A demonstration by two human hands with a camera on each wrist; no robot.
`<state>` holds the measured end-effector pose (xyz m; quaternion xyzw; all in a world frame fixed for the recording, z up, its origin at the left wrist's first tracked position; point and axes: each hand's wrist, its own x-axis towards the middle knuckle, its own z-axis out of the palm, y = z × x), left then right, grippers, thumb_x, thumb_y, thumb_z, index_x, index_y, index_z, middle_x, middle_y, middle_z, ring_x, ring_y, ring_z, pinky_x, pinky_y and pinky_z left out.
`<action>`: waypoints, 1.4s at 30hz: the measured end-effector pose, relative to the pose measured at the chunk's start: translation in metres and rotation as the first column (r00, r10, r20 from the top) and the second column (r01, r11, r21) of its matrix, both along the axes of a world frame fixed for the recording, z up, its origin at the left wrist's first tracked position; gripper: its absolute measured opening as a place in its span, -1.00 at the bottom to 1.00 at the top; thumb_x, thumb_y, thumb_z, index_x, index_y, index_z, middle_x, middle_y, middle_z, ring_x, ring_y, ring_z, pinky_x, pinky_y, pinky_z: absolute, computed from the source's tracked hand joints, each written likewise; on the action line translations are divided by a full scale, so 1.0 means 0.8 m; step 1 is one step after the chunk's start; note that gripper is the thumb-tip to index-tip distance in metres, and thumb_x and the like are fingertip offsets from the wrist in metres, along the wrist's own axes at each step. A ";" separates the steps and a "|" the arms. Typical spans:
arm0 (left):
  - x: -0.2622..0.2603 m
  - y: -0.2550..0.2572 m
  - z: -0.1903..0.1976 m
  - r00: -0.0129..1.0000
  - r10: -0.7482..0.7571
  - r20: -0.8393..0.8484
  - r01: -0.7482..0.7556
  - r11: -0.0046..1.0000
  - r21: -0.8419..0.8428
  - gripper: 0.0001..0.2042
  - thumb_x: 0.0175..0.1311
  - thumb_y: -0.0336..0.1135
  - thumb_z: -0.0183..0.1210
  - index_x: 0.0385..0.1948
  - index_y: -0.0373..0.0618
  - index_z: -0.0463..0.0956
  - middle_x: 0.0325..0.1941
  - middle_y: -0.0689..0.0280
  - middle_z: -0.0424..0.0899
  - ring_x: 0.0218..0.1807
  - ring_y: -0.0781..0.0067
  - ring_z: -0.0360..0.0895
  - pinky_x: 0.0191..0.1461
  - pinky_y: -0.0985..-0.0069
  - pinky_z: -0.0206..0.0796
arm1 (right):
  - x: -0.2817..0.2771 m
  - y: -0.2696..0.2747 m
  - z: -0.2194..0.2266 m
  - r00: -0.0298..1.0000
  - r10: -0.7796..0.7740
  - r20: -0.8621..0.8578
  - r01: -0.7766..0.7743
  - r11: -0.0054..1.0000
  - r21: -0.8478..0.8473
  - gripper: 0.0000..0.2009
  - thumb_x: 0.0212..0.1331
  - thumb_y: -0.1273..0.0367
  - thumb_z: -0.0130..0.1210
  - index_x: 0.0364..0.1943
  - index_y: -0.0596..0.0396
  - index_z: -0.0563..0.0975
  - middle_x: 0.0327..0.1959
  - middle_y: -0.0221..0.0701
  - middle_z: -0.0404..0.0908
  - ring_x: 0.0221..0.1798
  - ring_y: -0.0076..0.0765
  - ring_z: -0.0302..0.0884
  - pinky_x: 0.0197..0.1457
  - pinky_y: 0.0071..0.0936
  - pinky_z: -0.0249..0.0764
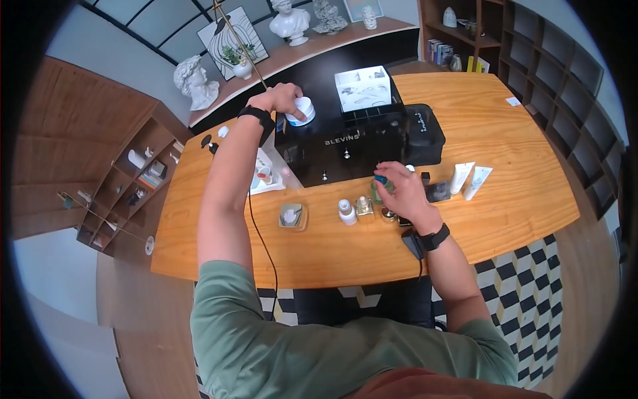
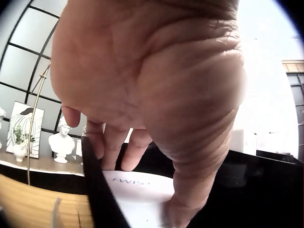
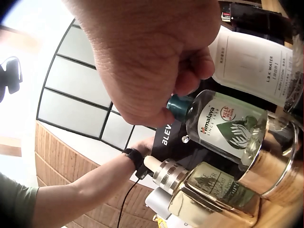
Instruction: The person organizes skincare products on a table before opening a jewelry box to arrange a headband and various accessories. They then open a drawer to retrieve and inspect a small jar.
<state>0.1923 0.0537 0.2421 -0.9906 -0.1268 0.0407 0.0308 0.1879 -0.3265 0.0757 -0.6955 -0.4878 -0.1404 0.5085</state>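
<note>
A white round tub (image 1: 303,110) sits at the left end of the top of a black box lettered BLEVINS (image 1: 306,159). My left hand (image 1: 282,100) grips it from above, with thumb and fingers on opposite sides; blue lettering shows on its lid (image 2: 130,184). My right hand (image 1: 402,186) is at the front of the box and pinches the teal cap (image 3: 179,107) of a Himalaya sanitizer bottle (image 3: 209,123). Beside that bottle stand a gold dropper bottle (image 3: 213,194), a gold-coloured container (image 3: 275,161) and a white body lotion bottle (image 3: 254,66).
A white printed box (image 1: 364,96) stands on the black box. A black case (image 1: 425,136) lies to its right, near two white tubes (image 1: 461,177). In front are a white bottle (image 1: 347,213) and a square dish (image 1: 293,225). A cable (image 1: 262,233) crosses the table's left part.
</note>
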 end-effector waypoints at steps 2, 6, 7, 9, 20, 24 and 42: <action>0.000 0.000 0.001 1.000 -0.011 0.002 0.011 1.000 0.001 -0.27 -0.31 0.00 0.59 0.03 -0.11 0.62 -0.03 0.12 0.74 0.04 0.15 0.67 0.16 0.32 0.46 | 0.000 0.001 0.000 1.000 0.005 -0.009 -0.005 1.000 0.000 -0.83 0.09 0.44 0.30 -0.23 0.16 0.67 -0.06 -0.29 0.69 -0.25 -0.05 0.71 -0.19 -0.31 0.65; 0.000 0.008 0.004 0.996 -0.061 0.067 0.061 0.998 0.001 -0.31 -0.31 -0.02 0.57 -0.01 -0.13 0.65 -0.05 0.13 0.75 0.03 0.15 0.68 0.16 0.32 0.46 | -0.001 0.000 0.001 1.000 0.006 -0.009 -0.006 1.000 0.006 -0.84 0.09 0.44 0.30 -0.24 0.16 0.67 -0.06 -0.30 0.69 -0.29 -0.05 0.71 -0.21 -0.32 0.65; -0.001 0.008 0.008 0.996 -0.062 0.067 0.062 0.998 0.001 -0.31 -0.31 -0.02 0.57 -0.01 -0.13 0.65 -0.05 0.13 0.75 0.03 0.15 0.68 0.16 0.32 0.46 | -0.001 0.000 0.001 1.000 0.005 -0.025 -0.005 1.000 -0.003 -0.84 0.09 0.44 0.30 -0.24 0.16 0.67 -0.06 -0.30 0.69 -0.31 -0.06 0.71 -0.22 -0.33 0.64; -0.002 0.007 0.017 0.987 -0.018 0.157 0.021 1.000 -0.023 -0.32 -0.32 -0.01 0.55 -0.03 -0.13 0.66 -0.05 0.13 0.75 0.01 0.14 0.68 0.13 0.31 0.47 | -0.002 -0.001 0.003 1.000 0.006 -0.019 -0.006 1.000 -0.003 -0.84 0.09 0.44 0.30 -0.24 0.16 0.67 -0.06 -0.30 0.69 -0.32 -0.06 0.71 -0.24 -0.33 0.64; 0.004 0.006 0.017 0.990 -0.058 0.126 0.055 0.998 0.022 -0.33 -0.32 -0.01 0.56 -0.10 -0.27 0.68 -0.12 0.01 0.75 -0.06 0.07 0.70 0.09 0.31 0.50 | 0.003 0.000 0.000 0.999 0.013 0.053 -0.016 0.998 0.054 -0.84 0.10 0.44 0.29 -0.23 0.16 0.66 -0.07 -0.30 0.68 -0.43 -0.08 0.68 -0.31 -0.34 0.63; 0.004 0.009 0.008 0.987 -0.069 0.147 0.060 0.996 0.066 -0.33 -0.32 -0.02 0.57 -0.11 -0.29 0.68 -0.13 0.01 0.75 -0.06 0.07 0.70 0.07 0.31 0.51 | 0.002 -0.002 0.001 0.999 0.016 0.047 -0.017 1.000 0.020 -0.84 0.10 0.45 0.28 -0.23 0.17 0.66 -0.07 -0.29 0.68 -0.37 -0.05 0.69 -0.29 -0.32 0.64; 0.007 -0.004 0.016 0.988 -0.105 0.113 0.104 0.994 0.011 -0.40 -0.34 -0.05 0.54 -0.25 -0.37 0.69 -0.28 -0.01 0.75 -0.17 0.07 0.71 -0.04 0.31 0.51 | -0.001 -0.002 0.004 1.000 0.011 -0.005 -0.011 1.000 -0.008 -0.85 0.09 0.44 0.27 -0.25 0.16 0.67 -0.07 -0.28 0.68 -0.31 -0.04 0.70 -0.23 -0.29 0.65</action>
